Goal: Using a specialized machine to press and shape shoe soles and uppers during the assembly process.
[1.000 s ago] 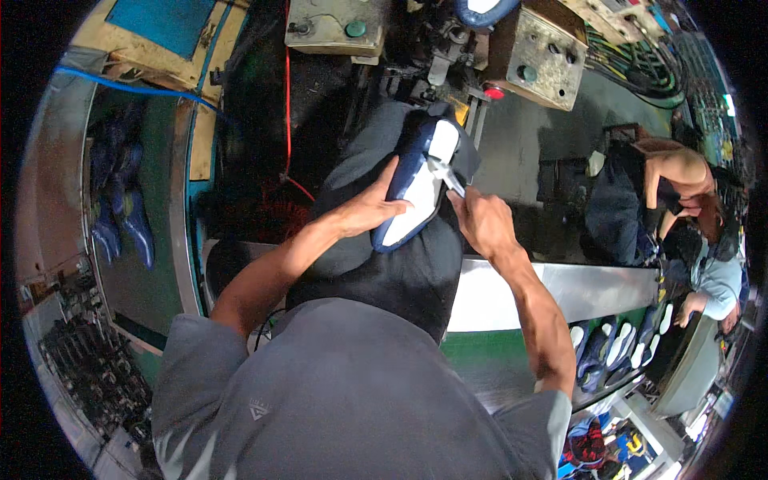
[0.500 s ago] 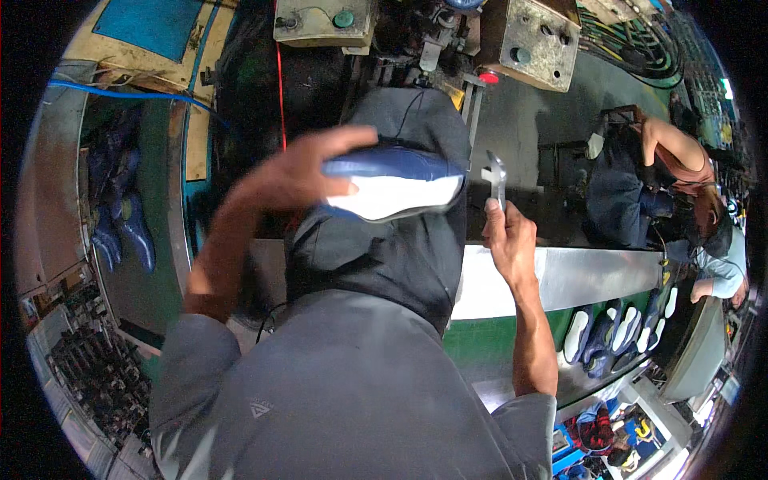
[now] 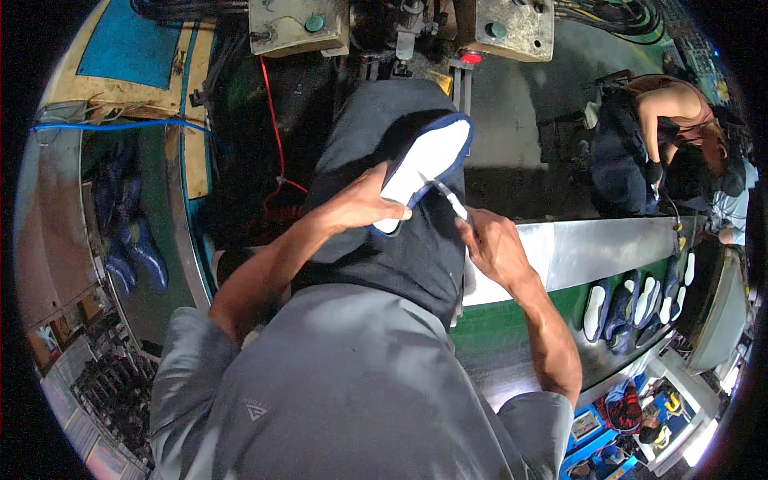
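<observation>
Navy shoe (image 3: 432, 160) here, white sole (image 3: 442, 150) up, over the dark trousers (image 3: 376, 260), far end angled right! Left hand (image 3: 364, 202) clasps the near end, thumb across; right hand (image 3: 494, 244), fingers curled round a silver tool (image 3: 458, 206), keeps its head by the right edge.

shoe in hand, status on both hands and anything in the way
Left hand gripping blue shoe, white sole up. Right hand holding metal tool at sole. Nothing seen between tool and sole.

Forearms (image 3: 550, 336) angled inward, left hand (image 3: 362, 202) with thumb (image 3: 395, 211) outstretched, right hand (image 3: 493, 242) curled, apparently in a firm grip.
</observation>
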A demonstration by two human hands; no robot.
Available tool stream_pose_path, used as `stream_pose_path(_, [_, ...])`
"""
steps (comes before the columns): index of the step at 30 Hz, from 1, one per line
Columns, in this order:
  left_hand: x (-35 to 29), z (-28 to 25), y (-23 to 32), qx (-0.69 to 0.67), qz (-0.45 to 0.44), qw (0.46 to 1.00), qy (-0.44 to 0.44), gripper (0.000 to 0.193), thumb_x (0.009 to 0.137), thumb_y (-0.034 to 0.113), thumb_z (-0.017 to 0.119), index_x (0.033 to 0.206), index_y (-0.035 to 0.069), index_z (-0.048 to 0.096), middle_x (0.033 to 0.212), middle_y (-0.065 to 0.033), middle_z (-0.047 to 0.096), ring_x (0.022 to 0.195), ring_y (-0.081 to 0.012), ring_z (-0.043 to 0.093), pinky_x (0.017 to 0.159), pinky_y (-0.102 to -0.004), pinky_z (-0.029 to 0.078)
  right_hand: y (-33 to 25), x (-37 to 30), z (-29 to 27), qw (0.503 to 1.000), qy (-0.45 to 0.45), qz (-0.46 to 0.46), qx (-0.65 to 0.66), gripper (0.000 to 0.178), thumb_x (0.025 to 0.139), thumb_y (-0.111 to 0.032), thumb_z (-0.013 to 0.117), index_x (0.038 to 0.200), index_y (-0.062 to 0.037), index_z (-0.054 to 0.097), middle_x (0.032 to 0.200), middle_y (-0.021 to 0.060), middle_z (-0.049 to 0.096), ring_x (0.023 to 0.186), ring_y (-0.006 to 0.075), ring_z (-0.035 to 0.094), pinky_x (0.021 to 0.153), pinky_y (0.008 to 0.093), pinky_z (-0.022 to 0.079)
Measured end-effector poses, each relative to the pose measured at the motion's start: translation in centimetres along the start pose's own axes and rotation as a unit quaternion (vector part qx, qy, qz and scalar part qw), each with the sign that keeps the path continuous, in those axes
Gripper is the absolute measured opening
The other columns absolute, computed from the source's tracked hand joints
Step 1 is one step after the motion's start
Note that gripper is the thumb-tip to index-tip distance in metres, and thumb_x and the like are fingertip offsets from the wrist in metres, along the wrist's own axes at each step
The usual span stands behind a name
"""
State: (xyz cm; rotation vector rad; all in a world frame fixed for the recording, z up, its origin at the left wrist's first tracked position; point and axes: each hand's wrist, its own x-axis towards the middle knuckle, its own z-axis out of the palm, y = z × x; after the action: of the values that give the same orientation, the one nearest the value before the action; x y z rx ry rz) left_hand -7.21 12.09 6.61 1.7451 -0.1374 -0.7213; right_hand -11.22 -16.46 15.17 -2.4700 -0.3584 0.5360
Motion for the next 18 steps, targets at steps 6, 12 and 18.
stream_pose_path(6, [-2.9,3.3,-2.5,0.155,-0.012,0.979,0.129,0.102,0.087,0.026,0.086,0.162,-0.012,0.027,0.155,-0.0370,0.046,0.146,-0.0483,0.046,0.121,-0.0475,0.040,-1.4,2.8,0.8,0.986,-0.063,-0.097,-0.122,0.030,0.105,-0.025,0.062,0.112,0.0032,0.068,0.101,0.0243,0.072,0.087,0.0466,0.072,0.078,0.0544,0.059])
stream_pose_path(12, [-3.5,3.3,-1.7,0.157,-0.032,0.976,0.150,0.091,0.093,0.026,0.081,0.162,-0.008,0.032,0.159,-0.0351,0.044,0.150,-0.0458,0.044,0.124,-0.0454,0.037,0.6,5.3,3.4,0.969,-0.016,-0.171,-0.177,0.032,0.104,-0.030,0.064,0.109,0.0012,0.067,0.093,0.0188,0.068,0.079,0.0402,0.073,0.066,0.0498,0.060])
stream_pose_path(18, [-2.5,2.4,-1.9,0.106,0.003,0.983,0.148,0.085,0.090,0.024,0.083,0.159,-0.004,0.042,0.156,-0.0304,0.053,0.146,-0.0409,0.051,0.121,-0.0440,0.041,3.3,4.5,4.5,0.971,0.057,-0.169,-0.162,0.030,0.100,-0.028,0.072,0.105,0.0016,0.068,0.089,0.0171,0.067,0.069,0.0383,0.071,0.062,0.0469,0.059])
